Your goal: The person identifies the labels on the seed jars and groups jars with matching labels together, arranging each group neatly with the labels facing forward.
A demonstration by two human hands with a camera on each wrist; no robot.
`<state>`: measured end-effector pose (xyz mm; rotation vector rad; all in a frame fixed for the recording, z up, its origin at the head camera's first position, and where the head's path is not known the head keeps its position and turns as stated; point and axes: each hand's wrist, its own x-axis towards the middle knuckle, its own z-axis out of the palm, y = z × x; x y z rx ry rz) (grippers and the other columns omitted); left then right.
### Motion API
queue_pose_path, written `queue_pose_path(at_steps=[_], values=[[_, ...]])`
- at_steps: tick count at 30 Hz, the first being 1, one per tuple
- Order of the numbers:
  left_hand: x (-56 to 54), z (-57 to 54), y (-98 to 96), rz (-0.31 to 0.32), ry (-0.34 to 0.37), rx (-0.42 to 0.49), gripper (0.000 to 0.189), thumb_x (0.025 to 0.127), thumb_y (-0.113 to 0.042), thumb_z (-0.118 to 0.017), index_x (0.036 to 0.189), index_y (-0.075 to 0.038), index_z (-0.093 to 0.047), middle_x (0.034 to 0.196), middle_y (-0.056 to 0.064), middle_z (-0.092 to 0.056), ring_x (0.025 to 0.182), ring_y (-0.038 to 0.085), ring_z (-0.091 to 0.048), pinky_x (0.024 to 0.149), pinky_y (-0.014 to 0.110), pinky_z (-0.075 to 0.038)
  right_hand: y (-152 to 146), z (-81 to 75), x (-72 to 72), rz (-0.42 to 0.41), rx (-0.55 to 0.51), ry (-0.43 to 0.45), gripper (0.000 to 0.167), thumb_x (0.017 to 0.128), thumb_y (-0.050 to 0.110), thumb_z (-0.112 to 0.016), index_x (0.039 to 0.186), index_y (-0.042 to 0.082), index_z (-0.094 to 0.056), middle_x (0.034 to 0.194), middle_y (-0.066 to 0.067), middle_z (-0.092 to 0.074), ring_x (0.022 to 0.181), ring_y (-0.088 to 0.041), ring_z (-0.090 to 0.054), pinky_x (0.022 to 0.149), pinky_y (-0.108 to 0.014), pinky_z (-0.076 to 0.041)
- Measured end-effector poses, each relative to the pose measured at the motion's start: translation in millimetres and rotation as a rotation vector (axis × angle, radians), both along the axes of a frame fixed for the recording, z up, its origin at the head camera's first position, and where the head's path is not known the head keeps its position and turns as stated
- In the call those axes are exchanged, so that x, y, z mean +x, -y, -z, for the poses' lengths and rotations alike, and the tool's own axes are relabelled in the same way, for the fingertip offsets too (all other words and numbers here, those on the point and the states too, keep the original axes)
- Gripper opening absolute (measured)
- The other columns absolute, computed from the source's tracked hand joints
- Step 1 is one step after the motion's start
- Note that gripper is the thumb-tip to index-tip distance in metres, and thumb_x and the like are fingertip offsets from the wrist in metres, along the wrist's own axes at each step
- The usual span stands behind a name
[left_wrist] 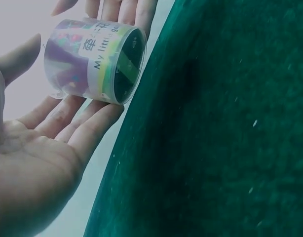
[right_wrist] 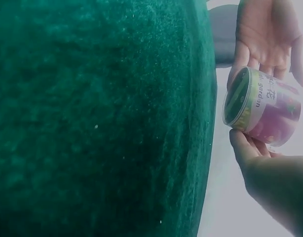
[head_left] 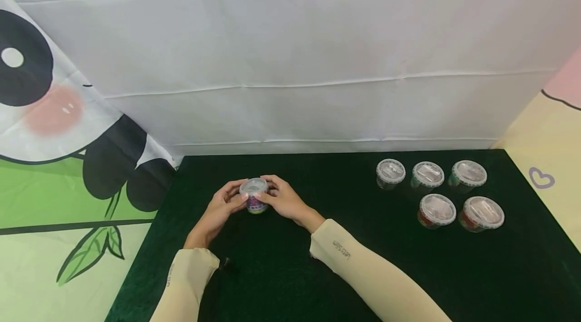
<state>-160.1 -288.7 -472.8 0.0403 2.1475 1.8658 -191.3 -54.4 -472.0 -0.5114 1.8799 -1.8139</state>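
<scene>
A clear lidded plastic cup (head_left: 256,203) with a purple printed label is held between both hands, above the dark green tabletop. My left hand (head_left: 222,204) grips its left side, and my right hand (head_left: 289,201) grips the right side, thumbs toward the near side. "My little" can be read on the cup (left_wrist: 75,64) in the left wrist view, where its round base shows. The right wrist view shows "garden" on the cup (right_wrist: 275,111), tilted in that picture, with fingers on both sides. The translucent lid (head_left: 254,185) is on top.
On the right of the green cloth-covered table (head_left: 345,261) stand several similar lidded cups in two rows, such as a back-row cup (head_left: 390,173) and a front-row cup (head_left: 482,213). A white cloth backdrop (head_left: 295,110) rises behind the table's far edge. Printed cloth (head_left: 54,186) hangs at left.
</scene>
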Motion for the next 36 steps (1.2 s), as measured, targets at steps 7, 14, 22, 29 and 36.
queue_pose_path(at_steps=[7,14,22,29,36], values=[[-7.2,-0.4,11.7,0.004,-0.019,-0.01,0.057,0.111,-0.021,-0.056,0.161,-0.003,-0.034,0.163,0.023,-0.04,0.125,0.003,-0.059,0.104,0.019,-0.051,14.5,3.0,-7.5,0.024,0.001,-0.04,0.056,0.109,0.02,-0.062,0.158,0.005,-0.041,0.154,-0.019,-0.05,0.144,-0.036,-0.051,0.118,-0.05,-0.045],[-12.0,3.1,21.1,-0.003,-0.042,-0.016,0.061,0.111,-0.021,-0.058,0.163,-0.005,-0.032,0.167,0.021,-0.037,0.128,0.0,-0.056,0.104,0.015,-0.049,27.5,4.0,-10.2,0.069,0.01,-0.067,0.057,0.107,0.017,-0.065,0.158,0.004,-0.042,0.155,-0.019,-0.05,0.144,-0.037,-0.05,0.117,-0.051,-0.046],[-17.3,8.7,27.9,-0.024,-0.057,-0.008,0.061,0.111,-0.02,-0.057,0.165,-0.007,-0.03,0.17,0.018,-0.033,0.131,-0.005,-0.052,0.104,0.012,-0.047,39.9,5.8,-17.4,0.1,0.034,-0.108,0.058,0.105,0.015,-0.069,0.156,0.004,-0.044,0.153,-0.019,-0.053,0.144,-0.036,-0.052,0.117,-0.048,-0.046],[-23.0,8.8,32.7,-0.019,-0.052,0.006,0.062,0.112,-0.018,-0.056,0.166,-0.006,-0.027,0.171,0.019,-0.031,0.129,-0.007,-0.053,0.104,0.013,-0.047,49.6,8.7,-22.4,0.136,0.062,-0.109,0.058,0.104,0.013,-0.07,0.155,0.005,-0.046,0.152,-0.017,-0.055,0.143,-0.032,-0.053,0.116,-0.044,-0.048],[-27.8,12.1,36.6,-0.014,-0.029,-0.027,0.064,0.112,-0.018,-0.056,0.167,-0.009,-0.025,0.171,0.016,-0.032,0.134,-0.003,-0.05,0.104,0.011,-0.045,56.9,11.8,-24.7,0.157,0.13,-0.146,0.058,0.103,0.011,-0.07,0.155,0.004,-0.045,0.15,-0.018,-0.056,0.141,-0.031,-0.056,0.114,-0.04,-0.05]])
